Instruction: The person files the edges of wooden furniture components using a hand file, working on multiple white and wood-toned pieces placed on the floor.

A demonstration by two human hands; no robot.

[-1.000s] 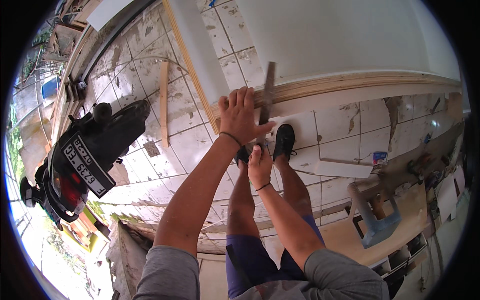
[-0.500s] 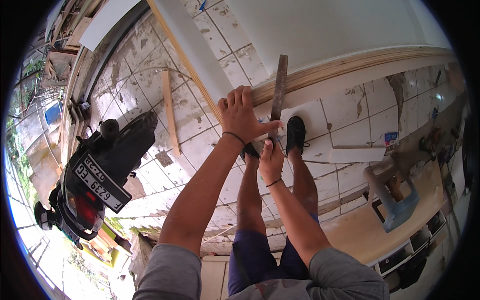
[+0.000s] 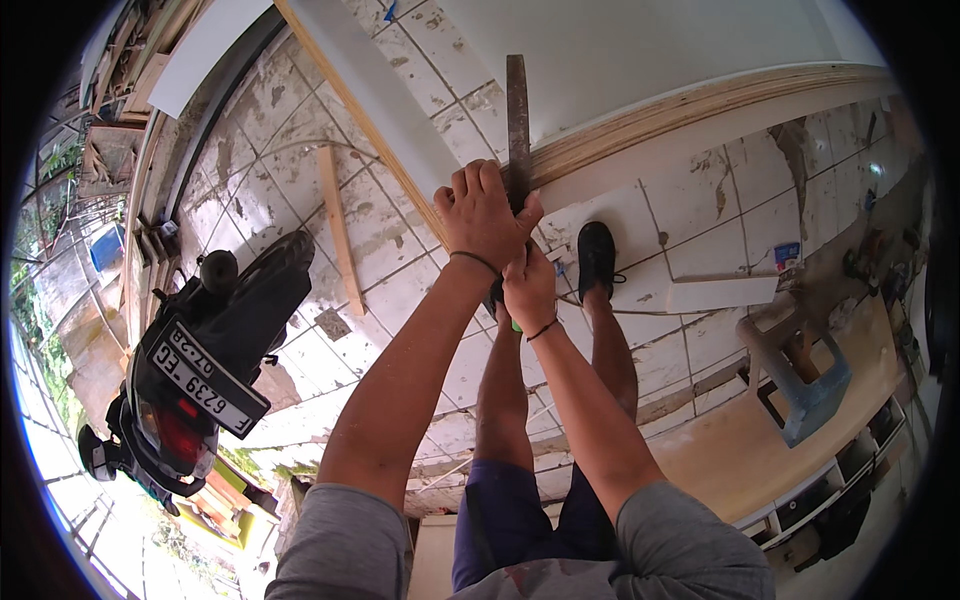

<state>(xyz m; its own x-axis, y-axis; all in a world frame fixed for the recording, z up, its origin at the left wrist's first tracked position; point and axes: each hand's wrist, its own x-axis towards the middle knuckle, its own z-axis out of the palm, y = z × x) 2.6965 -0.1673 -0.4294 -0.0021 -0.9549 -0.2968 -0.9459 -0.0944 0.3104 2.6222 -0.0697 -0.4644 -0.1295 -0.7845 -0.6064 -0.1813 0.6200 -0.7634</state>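
Observation:
A long flat dark metal blade (image 3: 518, 110) stands almost upright across the pale wooden edge of a big white panel (image 3: 700, 105). My left hand (image 3: 485, 215) is wrapped around the blade's lower part, right at the panel's edge. Just below and touching it, my right hand (image 3: 528, 288) is closed on a green handle (image 3: 516, 325), of which only the tip shows under the fist. Whether the handle belongs to the blade is hidden by the hands. My black shoe (image 3: 597, 258) stands on the tiled floor beside the hands.
A parked motorcycle (image 3: 220, 340) fills the left. A thin wooden strip (image 3: 340, 230) and a long white board (image 3: 370, 100) lie on the tiles. A short white board (image 3: 720, 293) and a blue stool (image 3: 800, 385) are at the right, by a wooden bench top (image 3: 740, 440).
The blade has swung more upright and reaches farther over the panel. Both hands stay together at the panel's edge, and the view has shifted slightly.

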